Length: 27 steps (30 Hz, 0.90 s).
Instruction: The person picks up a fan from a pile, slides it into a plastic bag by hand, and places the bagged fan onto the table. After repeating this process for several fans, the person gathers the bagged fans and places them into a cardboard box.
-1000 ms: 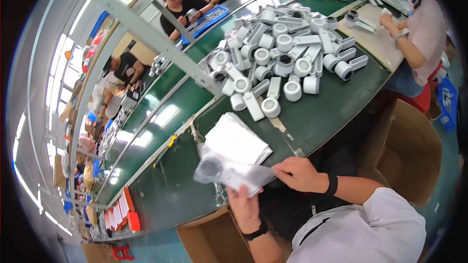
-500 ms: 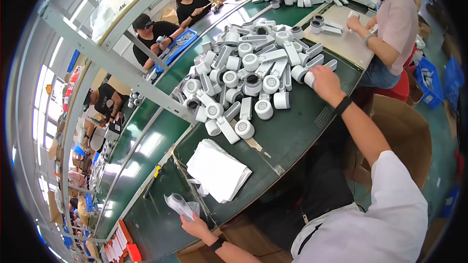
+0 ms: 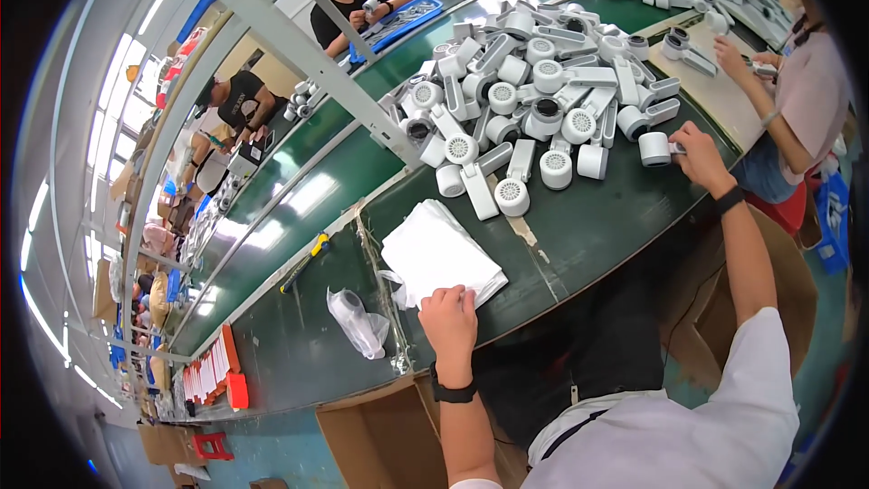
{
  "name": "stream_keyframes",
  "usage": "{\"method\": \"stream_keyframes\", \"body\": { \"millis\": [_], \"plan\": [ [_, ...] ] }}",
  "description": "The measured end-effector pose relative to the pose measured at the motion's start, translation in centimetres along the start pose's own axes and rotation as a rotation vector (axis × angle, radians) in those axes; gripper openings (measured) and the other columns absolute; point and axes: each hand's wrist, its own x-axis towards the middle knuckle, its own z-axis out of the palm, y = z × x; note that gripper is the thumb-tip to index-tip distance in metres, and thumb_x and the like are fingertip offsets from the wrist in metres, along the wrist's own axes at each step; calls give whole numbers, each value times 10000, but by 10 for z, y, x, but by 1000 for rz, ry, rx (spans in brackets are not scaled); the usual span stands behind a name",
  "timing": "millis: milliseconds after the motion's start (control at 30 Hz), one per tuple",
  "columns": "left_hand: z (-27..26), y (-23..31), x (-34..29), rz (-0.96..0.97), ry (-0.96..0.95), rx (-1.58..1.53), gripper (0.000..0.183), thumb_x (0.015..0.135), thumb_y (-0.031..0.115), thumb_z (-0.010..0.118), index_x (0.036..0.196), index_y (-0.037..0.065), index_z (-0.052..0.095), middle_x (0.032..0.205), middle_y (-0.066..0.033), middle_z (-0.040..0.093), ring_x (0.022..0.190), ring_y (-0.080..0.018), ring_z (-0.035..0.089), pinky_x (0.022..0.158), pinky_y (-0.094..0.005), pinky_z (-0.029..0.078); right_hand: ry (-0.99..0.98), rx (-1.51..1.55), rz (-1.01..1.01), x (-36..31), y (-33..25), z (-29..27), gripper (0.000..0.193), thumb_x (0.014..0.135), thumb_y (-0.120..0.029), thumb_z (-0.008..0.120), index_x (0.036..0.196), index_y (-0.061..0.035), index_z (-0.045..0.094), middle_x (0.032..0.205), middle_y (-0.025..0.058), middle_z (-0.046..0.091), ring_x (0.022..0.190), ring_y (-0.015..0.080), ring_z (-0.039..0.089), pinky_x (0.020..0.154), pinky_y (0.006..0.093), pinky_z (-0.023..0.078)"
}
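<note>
My right hand [image 3: 699,159] grips a white handheld fan [image 3: 655,149] by its handle at the right side of the pile, the round head pointing left. At the near corner of a stack of thin white bags [image 3: 436,249], my left hand [image 3: 449,324] has its fingers curled together; whether they pinch a bag is hidden. Left of that stack, a fan in a clear plastic bag [image 3: 359,321] lies loose on the green table. Many more white fans [image 3: 548,77] are heaped beyond both hands, some showing round grilles.
A yellow utility knife [image 3: 306,263] lies left of the stack. Red-orange boxes with white slips [image 3: 215,369] stand at the table's left end. A metal shelf post [image 3: 308,59] slants across the upper left. A co-worker [image 3: 801,81] sits at right; cardboard boxes [image 3: 385,435] stand below the edge.
My left hand has let go of the bagged fan and moved right to the white stack. My right hand has drawn a fan away from the heap. The view has shifted.
</note>
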Motion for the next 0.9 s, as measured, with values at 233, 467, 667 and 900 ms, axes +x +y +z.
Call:
{"method": "stream_keyframes", "body": {
  "millis": [233,467,667,900],
  "plan": [
    [-4,-8,4,-56,65,-148,107,832,130,683,899,47,692,852,-105,663,834,-330,576,740,-439,453,-79,975,94,-49,-86,-8,275,971,-159,557,1211,-34,507,932,42,616,784,111,614,675,262,493],
    [-19,15,2,-50,315,-491,96,889,78,656,938,-5,663,801,-103,656,694,-203,599,656,-297,475,-471,1517,160,-97,-193,9,348,952,-133,585,1265,-78,440,905,85,623,638,173,638,572,301,525],
    [-27,29,-16,-369,41,-976,168,937,119,641,968,-45,659,759,-31,646,643,-85,568,601,-225,460,-494,1387,40,-127,-263,35,531,846,-149,739,1278,-47,447,928,41,635,703,99,613,614,268,509],
    [-19,22,-21,-475,17,-968,185,928,139,668,975,-40,661,752,-22,641,646,-77,563,586,-219,454,-988,1127,-134,-132,-261,1,599,908,-247,620,1397,-76,318,858,99,671,693,157,639,635,305,508]
  ]
}}
